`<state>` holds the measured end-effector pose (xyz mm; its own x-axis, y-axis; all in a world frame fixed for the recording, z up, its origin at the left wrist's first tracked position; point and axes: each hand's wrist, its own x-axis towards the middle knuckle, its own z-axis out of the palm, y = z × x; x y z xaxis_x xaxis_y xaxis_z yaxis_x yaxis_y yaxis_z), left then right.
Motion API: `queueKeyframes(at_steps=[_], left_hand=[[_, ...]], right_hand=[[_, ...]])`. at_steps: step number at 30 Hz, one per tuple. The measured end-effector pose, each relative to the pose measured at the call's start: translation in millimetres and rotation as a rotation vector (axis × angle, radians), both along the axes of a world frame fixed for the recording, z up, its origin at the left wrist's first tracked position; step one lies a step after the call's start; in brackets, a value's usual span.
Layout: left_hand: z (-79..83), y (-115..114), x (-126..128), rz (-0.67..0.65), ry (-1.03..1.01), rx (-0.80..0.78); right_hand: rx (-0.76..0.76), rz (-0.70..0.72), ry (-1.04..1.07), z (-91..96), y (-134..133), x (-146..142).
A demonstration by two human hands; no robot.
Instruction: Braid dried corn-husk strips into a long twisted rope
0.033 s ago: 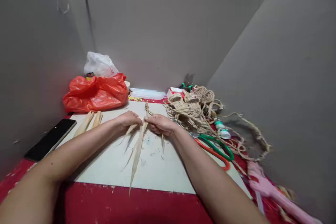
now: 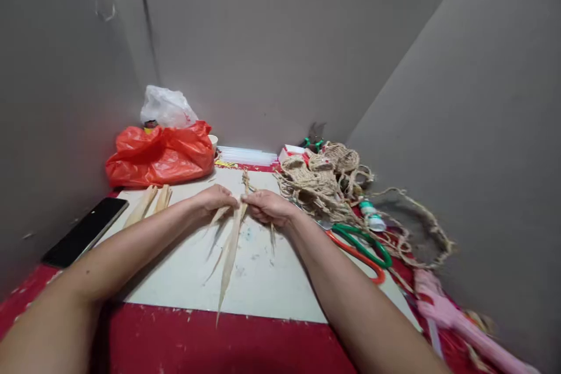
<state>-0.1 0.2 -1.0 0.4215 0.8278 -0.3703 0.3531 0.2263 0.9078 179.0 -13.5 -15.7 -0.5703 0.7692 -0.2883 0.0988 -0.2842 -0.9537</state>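
Note:
Over a pale board [image 2: 280, 280], both hands pinch pale, dried corn husk strips [image 2: 231, 251] that narrow to points toward me. My left hand [image 2: 217, 198] has thumb and fingertips closed on the strips from the left. Close beside it, fingertips nearly touching, my right hand [image 2: 266, 205] grips them from the other side. A short twisted or braided husk length [image 2: 245, 178] runs away from the fingers toward the back of the board. More loose husks [image 2: 162, 198] lie left of my left forearm. How the strips cross under the fingertips is hidden.
At the left are a phone [image 2: 87, 231] and a red plastic bag [image 2: 162, 155]. Clear sticks [image 2: 248, 156] lie at the back. On the right sit coiled braided rope [image 2: 319, 181], green-and-orange-handled scissors [image 2: 362, 245], a white-green roll [image 2: 372, 216] and a pink object [image 2: 442, 307].

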Motion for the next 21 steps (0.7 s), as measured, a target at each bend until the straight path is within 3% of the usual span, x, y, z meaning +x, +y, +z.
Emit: queueKeyframes(at_steps=[7, 13, 21], left_hand=[[-1.2, -0.5, 0.5, -0.003, -0.083, -0.044], [-3.4, 4.7, -2.5, -0.009, -0.161, -0.138], [-7.5, -0.6, 1.7, 0.041, -0.080, 0.116]], right_hand=[[0.119, -0.058, -0.043, -6.0, 0.5, -1.9], [0.095, -0.108, -0.027, -5.0, -1.1, -7.0], [0.165, -0.157, -0.088, -2.7, -2.6, -11.1]])
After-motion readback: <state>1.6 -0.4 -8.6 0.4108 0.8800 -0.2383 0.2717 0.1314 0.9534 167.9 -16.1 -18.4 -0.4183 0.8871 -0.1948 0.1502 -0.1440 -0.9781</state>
